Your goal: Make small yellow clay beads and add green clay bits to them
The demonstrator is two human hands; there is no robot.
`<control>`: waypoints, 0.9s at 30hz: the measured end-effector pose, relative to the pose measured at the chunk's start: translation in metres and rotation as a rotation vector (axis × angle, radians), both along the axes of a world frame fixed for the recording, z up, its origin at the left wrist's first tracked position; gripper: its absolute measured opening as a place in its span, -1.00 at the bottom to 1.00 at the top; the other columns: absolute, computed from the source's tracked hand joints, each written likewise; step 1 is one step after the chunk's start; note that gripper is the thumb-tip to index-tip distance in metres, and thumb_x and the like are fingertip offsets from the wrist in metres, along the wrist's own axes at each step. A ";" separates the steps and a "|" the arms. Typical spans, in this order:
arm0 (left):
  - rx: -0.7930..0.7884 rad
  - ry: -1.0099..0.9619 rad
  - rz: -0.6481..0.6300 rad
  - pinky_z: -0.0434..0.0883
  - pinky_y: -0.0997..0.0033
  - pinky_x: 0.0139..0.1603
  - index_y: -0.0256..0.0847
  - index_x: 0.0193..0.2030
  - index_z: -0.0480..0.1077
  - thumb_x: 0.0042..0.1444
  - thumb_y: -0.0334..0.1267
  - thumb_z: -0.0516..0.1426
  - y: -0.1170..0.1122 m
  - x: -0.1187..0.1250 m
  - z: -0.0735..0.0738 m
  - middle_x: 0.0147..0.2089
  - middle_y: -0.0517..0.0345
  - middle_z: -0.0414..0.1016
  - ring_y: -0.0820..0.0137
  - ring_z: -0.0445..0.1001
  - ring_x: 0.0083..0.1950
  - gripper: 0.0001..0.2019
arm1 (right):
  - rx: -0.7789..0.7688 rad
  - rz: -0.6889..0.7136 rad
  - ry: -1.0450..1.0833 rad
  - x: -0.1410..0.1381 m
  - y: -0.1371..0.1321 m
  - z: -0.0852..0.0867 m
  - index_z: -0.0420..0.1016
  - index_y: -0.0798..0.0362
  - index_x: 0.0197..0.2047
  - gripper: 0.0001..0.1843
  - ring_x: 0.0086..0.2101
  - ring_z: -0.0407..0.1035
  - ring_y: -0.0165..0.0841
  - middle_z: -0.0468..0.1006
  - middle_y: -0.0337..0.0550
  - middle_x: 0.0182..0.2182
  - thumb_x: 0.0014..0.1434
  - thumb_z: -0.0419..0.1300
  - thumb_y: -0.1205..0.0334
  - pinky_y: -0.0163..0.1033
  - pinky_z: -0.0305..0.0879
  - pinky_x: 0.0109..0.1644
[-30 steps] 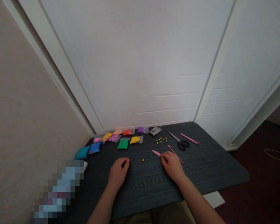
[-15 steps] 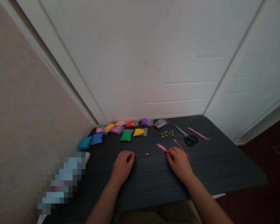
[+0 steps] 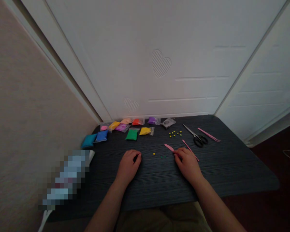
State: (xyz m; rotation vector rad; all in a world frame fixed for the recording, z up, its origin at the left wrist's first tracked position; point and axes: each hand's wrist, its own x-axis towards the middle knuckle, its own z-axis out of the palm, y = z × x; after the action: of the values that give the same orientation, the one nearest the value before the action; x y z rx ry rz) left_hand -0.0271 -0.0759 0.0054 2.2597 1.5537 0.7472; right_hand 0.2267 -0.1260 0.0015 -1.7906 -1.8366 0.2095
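My right hand (image 3: 188, 162) rests on the dark table, its fingers closed on the handle end of a pink plastic modelling knife (image 3: 169, 147). The knife's blade points up and left. Under or just beside that hand's fingers lies a thin pink modelling tool (image 3: 190, 150). My left hand (image 3: 129, 165) lies on the table with curled fingers and the thumb against the index finger; anything in the pinch is hidden. Between the hands are a small yellow piece (image 3: 154, 154) and tiny thin green bits (image 3: 163, 157).
Several small yellow-green pieces (image 3: 174, 133) sit beyond my right hand. Black-handled scissors (image 3: 195, 136) and pink tweezers (image 3: 208, 134) lie to the right. Bags of coloured clay, including a green one (image 3: 132, 134), line the back and left. A pixelated item (image 3: 67, 177) stands far left.
The camera view has tilted slightly, so the whole scene sits a little higher and to the right. Both hands and the modelling knife keep their places on the table.
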 end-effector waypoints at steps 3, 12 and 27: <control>0.004 0.004 -0.002 0.30 0.26 -0.05 -0.19 -0.31 0.39 0.14 -0.20 -0.04 0.000 0.000 0.000 -0.23 0.10 0.44 0.31 0.35 -0.13 -0.79 | 0.001 0.000 -0.004 0.000 0.000 0.000 0.47 0.00 -0.19 -0.77 -0.19 0.33 -0.32 0.48 -0.15 -0.23 0.14 0.02 0.29 -0.20 0.18 -0.04; 0.022 -0.001 0.005 0.31 0.26 -0.05 -0.18 -0.29 0.39 0.13 -0.20 -0.03 0.001 0.000 -0.003 -0.23 0.10 0.45 0.31 0.37 -0.13 -0.80 | 0.009 0.001 -0.009 0.000 0.001 0.002 0.48 0.00 -0.20 -0.77 -0.20 0.34 -0.32 0.49 -0.14 -0.25 0.14 0.02 0.30 -0.19 0.20 -0.07; 0.014 -0.028 0.037 0.32 0.25 -0.05 -0.17 -0.27 0.39 0.13 -0.18 -0.02 0.002 0.000 -0.004 -0.21 0.10 0.45 0.30 0.37 -0.11 -0.80 | 0.011 -0.007 -0.022 0.000 0.002 0.001 0.48 0.01 -0.18 -0.76 -0.21 0.34 -0.32 0.49 -0.14 -0.25 0.14 0.03 0.28 -0.21 0.19 -0.06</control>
State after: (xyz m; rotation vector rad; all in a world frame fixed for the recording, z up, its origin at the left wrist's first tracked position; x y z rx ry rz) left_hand -0.0275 -0.0737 0.0010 2.2264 1.5861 0.7990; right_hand 0.2268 -0.1244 0.0022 -1.7982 -1.8428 0.1781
